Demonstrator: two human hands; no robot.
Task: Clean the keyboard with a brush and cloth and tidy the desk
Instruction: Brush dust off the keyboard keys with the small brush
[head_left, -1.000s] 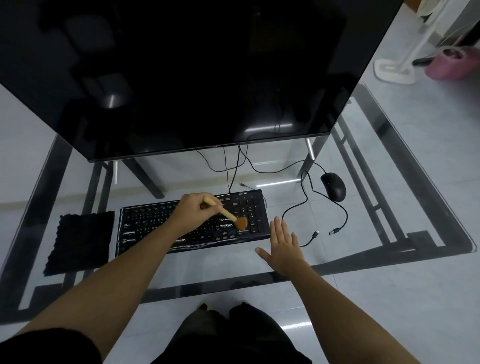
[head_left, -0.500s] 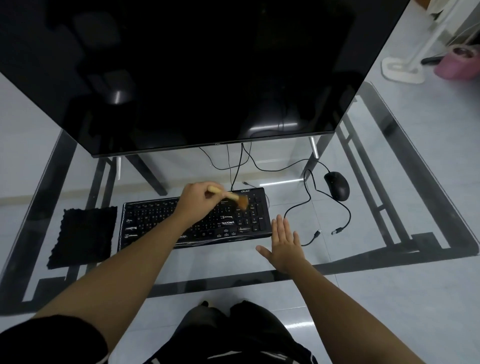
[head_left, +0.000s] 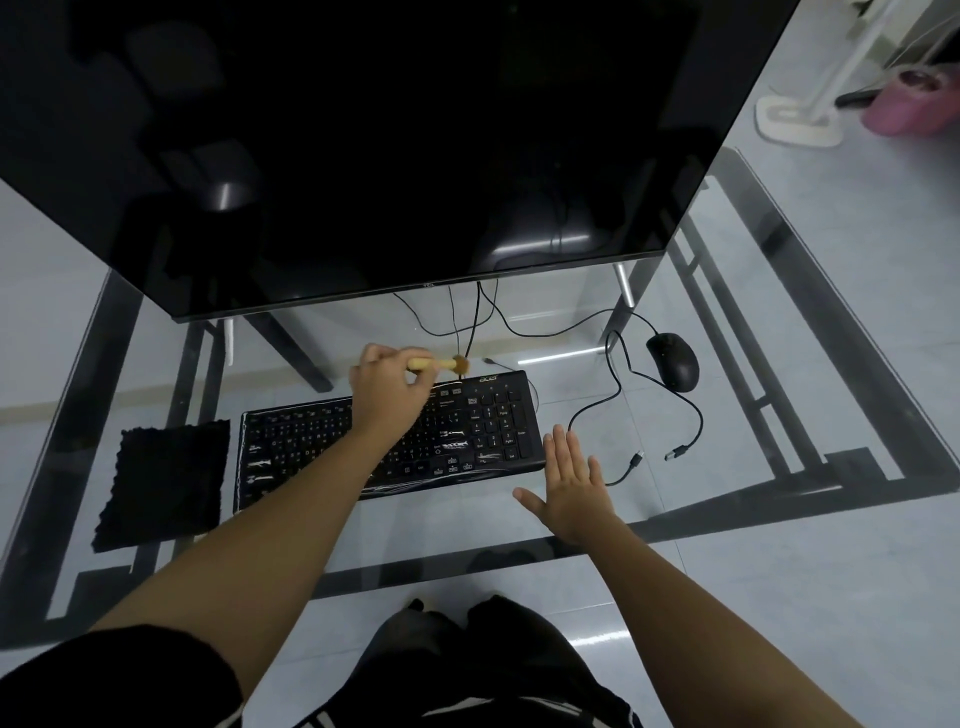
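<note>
My left hand (head_left: 387, 387) is curled tight round the brush (head_left: 447, 364) handle, bristles over the far edge of the keyboard (head_left: 483, 431), which lies mid-worktop (head_left: 415, 525) below the monitor. My right hand (head_left: 571, 488) lies flat, fingers straight, just beside the keyboard's near right corner. The cloth (head_left: 163, 483) lies flat toward the worktop's left edge, just beside the keyboard.

Cloth (head_left: 163, 480) lies left of keyboard (head_left: 322, 441); mouse (head_left: 672, 361) right; monitor (head_left: 363, 145) behind.
</note>
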